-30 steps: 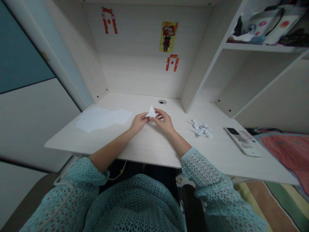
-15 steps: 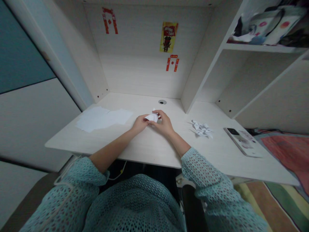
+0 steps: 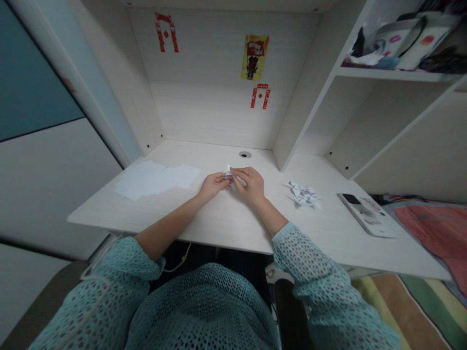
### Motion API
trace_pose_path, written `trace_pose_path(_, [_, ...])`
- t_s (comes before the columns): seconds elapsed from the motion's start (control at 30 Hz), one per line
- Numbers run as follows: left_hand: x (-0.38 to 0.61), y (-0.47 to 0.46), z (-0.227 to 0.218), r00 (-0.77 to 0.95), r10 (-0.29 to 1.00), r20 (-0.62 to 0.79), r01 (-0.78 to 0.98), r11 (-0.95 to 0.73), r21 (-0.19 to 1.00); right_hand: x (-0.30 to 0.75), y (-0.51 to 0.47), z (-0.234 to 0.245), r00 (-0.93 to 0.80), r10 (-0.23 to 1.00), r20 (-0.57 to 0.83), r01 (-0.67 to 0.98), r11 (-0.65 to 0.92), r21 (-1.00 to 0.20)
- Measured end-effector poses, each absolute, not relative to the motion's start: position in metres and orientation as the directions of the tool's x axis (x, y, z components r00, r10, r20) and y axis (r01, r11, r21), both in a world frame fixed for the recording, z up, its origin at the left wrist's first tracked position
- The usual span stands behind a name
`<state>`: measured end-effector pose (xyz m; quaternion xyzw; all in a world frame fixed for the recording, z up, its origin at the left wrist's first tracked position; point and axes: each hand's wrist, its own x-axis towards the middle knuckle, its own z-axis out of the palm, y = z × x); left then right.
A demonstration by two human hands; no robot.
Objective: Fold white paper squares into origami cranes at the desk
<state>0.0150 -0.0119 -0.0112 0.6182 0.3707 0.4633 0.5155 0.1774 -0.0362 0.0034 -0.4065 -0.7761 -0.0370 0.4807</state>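
Note:
A small piece of folded white paper (image 3: 228,172) is pinched between my two hands above the middle of the desk. My left hand (image 3: 213,186) grips its left and lower side, fingers closed. From the right, my right hand (image 3: 251,184) closes thumb and fingers on it, covering much of the paper. Over to the right lies a pile of folded paper pieces (image 3: 305,194) with pointed ends. White paper sheets (image 3: 153,179) spread flat and overlapping on the desk to the left.
The white desk (image 3: 226,223) has a round cable hole (image 3: 245,154) near its back panel. A phone (image 3: 366,215) rests at the right. An upright divider (image 3: 302,92) rises behind the folded pile, and a shelf with bags (image 3: 404,41) is at upper right.
The paper in my hands now shows smaller and narrower, with a tip pointing up. My right hand's fingers have closed over it and shifted slightly. My left hand stays about where it was.

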Motion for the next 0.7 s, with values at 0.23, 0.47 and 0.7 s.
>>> trace_pose_path(0.23, [0.015,-0.009,-0.018,0.343,0.926,0.158,-0.056,-0.148,0.987,0.178,-0.036,0.003,-0.247,0.584,0.774,0.700,0.660,-0.274])
trace_pose_path(0.47, [0.013,-0.008,-0.012,0.261,0.957,0.125,-0.075,-0.109,0.991,0.174,-0.033,0.001,-0.145,0.635,0.759,0.577,0.677,-0.457])
trace_pose_path(0.7, [0.013,-0.012,-0.006,0.235,0.953,0.189,-0.051,-0.182,0.982,0.174,-0.023,-0.006,-0.149,0.706,0.692,0.484,0.662,-0.571])
